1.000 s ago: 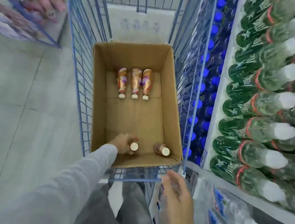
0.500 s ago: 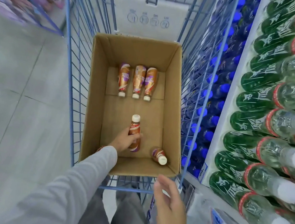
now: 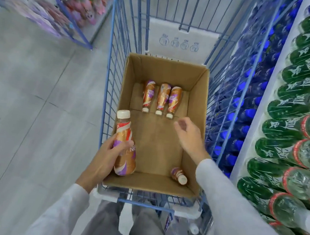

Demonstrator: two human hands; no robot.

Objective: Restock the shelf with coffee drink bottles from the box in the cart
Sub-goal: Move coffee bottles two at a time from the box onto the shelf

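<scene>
While the left hand (image 3: 102, 158) grips a copper-and-purple, white-capped plastic coffee drink bottle (image 3: 124, 146) by its lower body at the near-left corner of the brown cardboard box (image 3: 197, 106), the right hand (image 3: 190, 137) hovers above the box floor, fingers loosely spread, holding nothing. Three matching bottles (image 3: 163, 98) lie side by side at the far end, caps toward the person; a fourth bottle (image 3: 178, 175) lies in the near-right corner. The box sits in a blue wire cart (image 3: 108, 75).

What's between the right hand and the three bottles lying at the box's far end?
Nothing but bare box floor separates right hand from the three bottles, head view.
</scene>
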